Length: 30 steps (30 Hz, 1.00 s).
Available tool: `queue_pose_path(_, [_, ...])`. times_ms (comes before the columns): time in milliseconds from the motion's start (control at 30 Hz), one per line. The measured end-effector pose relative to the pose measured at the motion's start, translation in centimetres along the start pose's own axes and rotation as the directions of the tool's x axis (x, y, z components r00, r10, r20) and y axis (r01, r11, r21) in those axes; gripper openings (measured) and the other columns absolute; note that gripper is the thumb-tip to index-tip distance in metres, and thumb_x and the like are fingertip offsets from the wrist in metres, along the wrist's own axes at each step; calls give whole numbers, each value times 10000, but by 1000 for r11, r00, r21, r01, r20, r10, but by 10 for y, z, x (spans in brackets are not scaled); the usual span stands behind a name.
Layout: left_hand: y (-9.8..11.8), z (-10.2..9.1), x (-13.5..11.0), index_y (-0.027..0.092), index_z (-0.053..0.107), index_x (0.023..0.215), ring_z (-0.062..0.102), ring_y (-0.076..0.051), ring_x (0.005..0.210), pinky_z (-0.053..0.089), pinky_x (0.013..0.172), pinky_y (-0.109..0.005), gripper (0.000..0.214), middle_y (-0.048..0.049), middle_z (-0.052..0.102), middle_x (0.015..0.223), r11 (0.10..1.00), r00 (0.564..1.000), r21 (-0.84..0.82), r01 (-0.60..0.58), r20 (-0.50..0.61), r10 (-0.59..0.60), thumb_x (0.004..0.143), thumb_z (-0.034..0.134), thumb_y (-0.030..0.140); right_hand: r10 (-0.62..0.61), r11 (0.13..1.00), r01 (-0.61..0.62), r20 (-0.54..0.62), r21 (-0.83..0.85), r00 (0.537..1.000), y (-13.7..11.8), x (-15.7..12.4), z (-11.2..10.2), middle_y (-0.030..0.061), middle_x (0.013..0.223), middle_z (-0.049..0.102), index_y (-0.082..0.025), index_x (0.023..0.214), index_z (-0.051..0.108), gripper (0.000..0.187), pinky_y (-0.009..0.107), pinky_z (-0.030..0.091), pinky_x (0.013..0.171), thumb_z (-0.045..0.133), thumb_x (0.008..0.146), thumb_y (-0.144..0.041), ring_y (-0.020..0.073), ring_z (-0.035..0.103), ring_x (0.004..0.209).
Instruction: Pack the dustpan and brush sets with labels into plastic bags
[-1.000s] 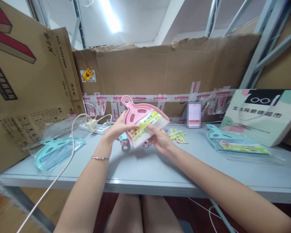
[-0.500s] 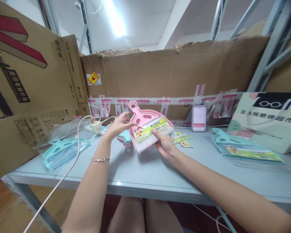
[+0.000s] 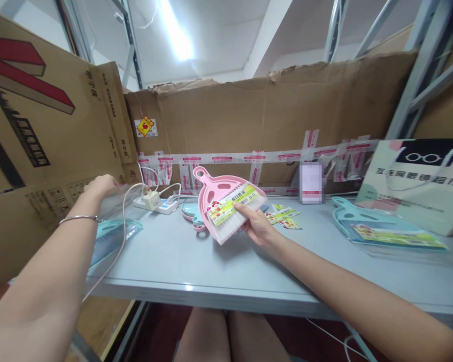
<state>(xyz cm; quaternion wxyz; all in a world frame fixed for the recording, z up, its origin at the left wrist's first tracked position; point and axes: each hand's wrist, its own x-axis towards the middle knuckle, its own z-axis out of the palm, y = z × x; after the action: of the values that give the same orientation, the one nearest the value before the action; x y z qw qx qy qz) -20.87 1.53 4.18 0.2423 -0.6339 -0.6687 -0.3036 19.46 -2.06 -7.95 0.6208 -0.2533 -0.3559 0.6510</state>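
My right hand (image 3: 255,224) grips a pink mini dustpan (image 3: 219,187) with a white brush and a green-yellow label (image 3: 232,203) tucked in it, holding it tilted above the grey table (image 3: 196,261). My left hand (image 3: 102,187) has reached out to the far left and rests on a pile of clear plastic bags (image 3: 117,203) beside the cardboard box; its fingers curl down over the plastic. A teal dustpan set in a bag (image 3: 111,236) lies just below that hand.
A white power strip (image 3: 154,203) with a cable sits behind the pink dustpan. More teal and pink pieces (image 3: 194,213) lie under it. Loose labels (image 3: 285,217), a bagged teal dustpan set (image 3: 381,229) and a printed paper bag (image 3: 415,183) lie to the right. Cardboard walls surround the table.
My left hand let go of the pink dustpan and swung left to the plastic bags. My right hand kept holding the dustpan, nearly still.
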Motion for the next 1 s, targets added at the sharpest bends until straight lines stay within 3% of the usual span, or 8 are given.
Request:
queue_pose_path(100, [23, -22, -3, 120, 680, 798, 434, -160, 669, 366, 814, -517, 174, -6, 483, 522, 961, 967, 121, 247, -92, -237, 759, 598, 268, -4, 1000, 4, -17, -3, 1000, -5, 0, 0, 13, 833, 729, -172, 808, 620, 219, 226, 555, 563, 737, 622, -173, 143, 667, 664])
queue_pose_path(200, [73, -35, -17, 156, 669, 955, 491, -187, 889, 287, 904, -480, 227, -57, 666, 846, 997, 982, 80, -9, -190, 24, 834, 512, 266, -40, 999, 40, -37, 15, 999, -16, 2, 0, 21, 841, 729, -175, 858, 624, 236, 249, 564, 582, 714, 641, -152, 163, 678, 707])
queue_pose_path(300, [128, -16, -45, 213, 698, 832, 538, -196, 963, 224, 945, -440, 171, -40, 702, 900, 961, 952, -84, -264, -184, 245, 832, 542, 284, -106, 993, 109, -46, 50, 993, -29, 6, -4, 27, 890, 728, -186, 924, 622, 269, 291, 583, 621, 695, 666, -164, 190, 685, 791])
queue_pose_path(467, [190, 44, -96, 234, 691, 799, 559, -212, 940, 205, 931, -465, 181, -25, 698, 885, 866, 863, -255, -429, 168, 477, 834, 515, 211, -225, 959, 241, -113, 150, 968, -44, 16, -16, -11, 908, 728, -213, 945, 621, 297, 250, 579, 747, 668, 672, -106, 150, 676, 889])
queue_pose_path(567, [203, 54, -110, 235, 692, 813, 557, -217, 913, 216, 938, -479, 187, -25, 675, 861, 815, 736, -353, -460, 363, 572, 846, 523, 307, -198, 960, 225, -162, 167, 967, -49, 20, -21, -16, 870, 731, -207, 948, 624, 292, 229, 583, 715, 644, 685, -83, 136, 687, 832])
queue_pose_path(600, [203, 52, -111, 233, 690, 813, 558, -211, 906, 232, 937, -468, 233, -26, 666, 870, 805, 722, -391, -446, 375, 582, 863, 497, 355, -192, 960, 223, -176, 171, 965, -50, 21, -22, -14, 858, 732, -201, 945, 626, 284, 221, 583, 698, 639, 689, -80, 133, 689, 811])
queue_pose_path(767, [197, 43, -106, 207, 625, 979, 542, -225, 980, 349, 860, -402, 275, -77, 606, 1047, 890, 879, -307, -337, 235, 414, 862, 477, 406, -201, 958, 235, -199, 167, 959, -53, 20, -23, -13, 830, 735, -188, 939, 633, 275, 214, 580, 694, 646, 688, -77, 131, 689, 792])
queue_pose_path(1000, [200, 62, -91, 188, 646, 981, 568, -282, 1007, 419, 825, -395, 283, -113, 607, 1067, 948, 872, -85, -307, 373, 316, 817, 543, 395, -170, 981, 178, -104, 73, 980, -51, 15, -20, 19, 939, 730, -190, 989, 625, 335, 294, 571, 774, 667, 667, -107, 182, 678, 897])
